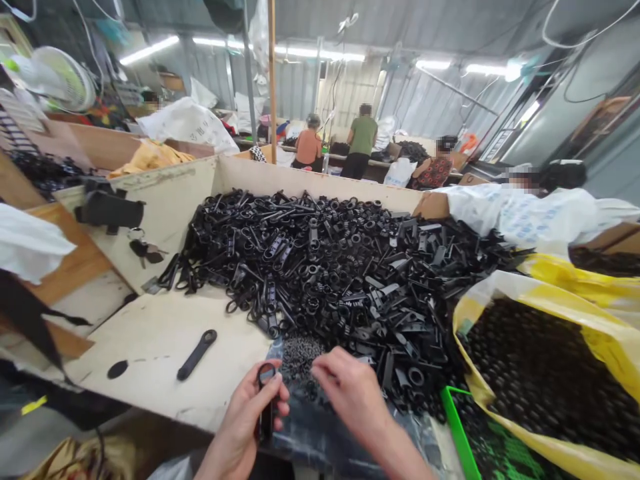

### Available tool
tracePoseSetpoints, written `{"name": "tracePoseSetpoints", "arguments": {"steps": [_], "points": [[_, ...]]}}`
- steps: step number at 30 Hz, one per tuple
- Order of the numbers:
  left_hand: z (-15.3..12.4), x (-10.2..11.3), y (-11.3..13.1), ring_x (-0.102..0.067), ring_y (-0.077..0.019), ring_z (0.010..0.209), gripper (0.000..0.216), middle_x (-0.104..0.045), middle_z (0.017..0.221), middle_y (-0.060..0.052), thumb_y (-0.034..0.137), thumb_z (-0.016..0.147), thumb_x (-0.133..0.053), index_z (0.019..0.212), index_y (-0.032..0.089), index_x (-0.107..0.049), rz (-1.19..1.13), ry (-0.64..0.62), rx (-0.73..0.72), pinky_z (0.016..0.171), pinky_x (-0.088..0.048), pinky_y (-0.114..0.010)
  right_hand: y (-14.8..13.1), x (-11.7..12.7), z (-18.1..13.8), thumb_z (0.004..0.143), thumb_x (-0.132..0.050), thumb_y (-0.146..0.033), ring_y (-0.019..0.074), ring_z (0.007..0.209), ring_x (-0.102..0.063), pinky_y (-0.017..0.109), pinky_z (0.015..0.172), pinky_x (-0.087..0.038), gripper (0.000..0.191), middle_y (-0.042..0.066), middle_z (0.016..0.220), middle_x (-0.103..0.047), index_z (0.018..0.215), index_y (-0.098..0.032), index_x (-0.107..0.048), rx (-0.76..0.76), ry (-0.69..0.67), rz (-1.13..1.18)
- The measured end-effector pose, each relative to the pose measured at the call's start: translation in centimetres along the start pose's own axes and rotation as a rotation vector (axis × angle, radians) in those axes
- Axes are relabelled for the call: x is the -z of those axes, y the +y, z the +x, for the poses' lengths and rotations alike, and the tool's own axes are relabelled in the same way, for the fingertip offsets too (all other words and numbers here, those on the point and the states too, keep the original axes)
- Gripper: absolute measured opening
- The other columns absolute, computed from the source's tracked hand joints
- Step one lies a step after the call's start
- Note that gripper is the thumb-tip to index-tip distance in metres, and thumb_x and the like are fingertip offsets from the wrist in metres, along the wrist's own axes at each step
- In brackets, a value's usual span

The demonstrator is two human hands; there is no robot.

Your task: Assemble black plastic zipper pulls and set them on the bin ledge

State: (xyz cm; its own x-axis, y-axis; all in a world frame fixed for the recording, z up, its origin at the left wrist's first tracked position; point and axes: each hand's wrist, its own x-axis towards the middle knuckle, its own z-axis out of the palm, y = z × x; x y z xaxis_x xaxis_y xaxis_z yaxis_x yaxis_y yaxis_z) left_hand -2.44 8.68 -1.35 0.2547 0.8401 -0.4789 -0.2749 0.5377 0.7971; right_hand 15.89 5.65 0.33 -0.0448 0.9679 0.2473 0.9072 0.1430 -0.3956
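Observation:
My left hand is closed around a black plastic ring-ended handle, its ring pointing up past the thumb. To the right, my right hand hovers at a heap of tiny grey metal pieces, thumb and fingertips pinched together; whatever lies between them is too small or hidden. A dark plastic sheet lies beneath both hands. On the pale board to the left rests a similar black handle, ring end away from me. Beyond my hands spreads a big pile of black plastic parts, rings and flat bars mixed.
At right stand a yellow-white bag of small dark pieces and a green tray. A low wooden wall borders the pile. Keys hang at left, near a dark round hole or disc. Several people work farther back.

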Motion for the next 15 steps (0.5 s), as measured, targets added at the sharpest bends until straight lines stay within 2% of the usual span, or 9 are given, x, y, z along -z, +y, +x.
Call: {"name": "tracePoseSetpoints", "arguments": {"steps": [2, 4, 7, 9, 11, 13, 15], "points": [[-0.6, -0.2, -0.5, -0.050, -0.0082, 0.047, 0.059, -0.064, 0.065, 0.005, 0.047, 0.071, -0.086, 0.116, 0.018, -0.061, 0.023, -0.030, 0.015, 0.043, -0.034, -0.017, 2.5, 0.4, 0.7, 0.097, -0.057, -0.019, 0.0141, 0.072, -0.072, 0.021, 0.062, -0.048, 0.018, 0.002, 0.093, -0.073, 0.101, -0.023, -0.074, -0.048, 0.018, -0.051], [-1.2, -0.4, -0.6, -0.050, -0.0077, 0.049, 0.056, -0.064, 0.067, 0.004, 0.043, 0.073, -0.085, 0.117, 0.017, -0.062, -0.008, -0.062, 0.045, 0.046, -0.037, -0.018, 4.2, 0.1, 1.5, 0.096, -0.057, -0.019, 0.0156, 0.064, -0.071, 0.023, 0.054, -0.043, 0.016, 0.005, 0.091, -0.072, 0.097, -0.021, -0.074, -0.091, 0.023, -0.080], [-2.3, -0.7, -0.3, -0.062, -0.0112, 0.066, 0.048, -0.070, 0.079, -0.002, 0.032, 0.078, -0.082, 0.119, 0.015, -0.064, -0.168, -0.097, 0.107, 0.064, -0.049, -0.022, 5.1, -0.4, 2.0, 0.096, -0.057, -0.023, 0.0161, 0.057, -0.067, 0.024, 0.049, -0.037, 0.020, 0.005, 0.084, -0.069, 0.083, -0.020, -0.072, -0.129, 0.034, -0.066], [-2.9, -0.7, 0.1, -0.067, -0.0144, 0.078, 0.043, -0.072, 0.089, -0.007, 0.026, 0.080, -0.079, 0.118, 0.012, -0.066, -0.256, -0.111, 0.142, 0.078, -0.052, -0.026, 5.1, 0.0, 1.6, 0.097, -0.055, -0.027, 0.0156, 0.057, -0.065, 0.025, 0.050, -0.038, 0.023, 0.004, 0.086, -0.068, 0.083, -0.021, -0.071, -0.134, 0.047, -0.024], [-3.4, -0.7, 0.3, -0.068, -0.0167, 0.083, 0.041, -0.073, 0.094, -0.009, 0.024, 0.082, -0.078, 0.119, 0.012, -0.067, -0.273, -0.119, 0.158, 0.085, -0.053, -0.030, 4.7, 0.8, 0.8, 0.099, -0.051, -0.034, 0.0146, 0.061, -0.064, 0.025, 0.055, -0.042, 0.025, 0.004, 0.091, -0.068, 0.087, -0.022, -0.070, -0.131, 0.070, 0.026], [-3.8, -0.8, 0.4, -0.068, -0.0169, 0.082, 0.041, -0.072, 0.094, -0.008, 0.026, 0.084, -0.078, 0.121, 0.013, -0.066, -0.228, -0.144, 0.169, 0.085, -0.055, -0.033, 4.1, 1.7, -0.3, 0.100, -0.049, -0.044, 0.0137, 0.059, -0.060, 0.025, 0.056, -0.044, 0.031, 0.002, 0.085, -0.065, 0.089, -0.022, -0.068, -0.153, 0.069, 0.214], [-4.0, -1.1, 0.3, -0.067, -0.0156, 0.078, 0.042, -0.069, 0.090, -0.005, 0.030, 0.084, -0.079, 0.121, 0.015, -0.065, -0.168, -0.178, 0.187, 0.080, -0.058, -0.034, 3.1, 2.1, -1.3, 0.098, -0.050, -0.052, 0.0130, 0.054, -0.053, 0.025, 0.052, -0.042, 0.038, -0.001, 0.070, -0.059, 0.088, -0.020, -0.067, -0.219, 0.018, 0.545]]}}
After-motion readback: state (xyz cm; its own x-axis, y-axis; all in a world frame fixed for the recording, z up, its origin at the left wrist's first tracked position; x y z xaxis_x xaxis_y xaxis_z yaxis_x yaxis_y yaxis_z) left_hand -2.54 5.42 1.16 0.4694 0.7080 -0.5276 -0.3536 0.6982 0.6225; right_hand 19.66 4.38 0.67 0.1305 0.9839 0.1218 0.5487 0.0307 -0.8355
